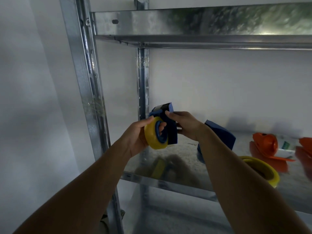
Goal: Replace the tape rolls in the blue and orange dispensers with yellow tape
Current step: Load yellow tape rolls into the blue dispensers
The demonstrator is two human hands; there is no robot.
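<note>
My left grip (136, 135) seats the glossy yellow tape roll (154, 138) on the blue plastic dispenser (168, 125) clamped in my right grip (185, 124) above the metal shelf (168, 179); orange dispensers (265, 144) and spare yellow roll (263, 168) wait.

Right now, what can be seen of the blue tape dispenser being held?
The blue dispenser looks like plastic, held in the air in front of the metal shelf, toothed cutter end up. A yellow tape roll sits on its round blue hub. The left hand cups the roll, fingers in the core; the right hand grips the body, thumb near the cutter.
</note>
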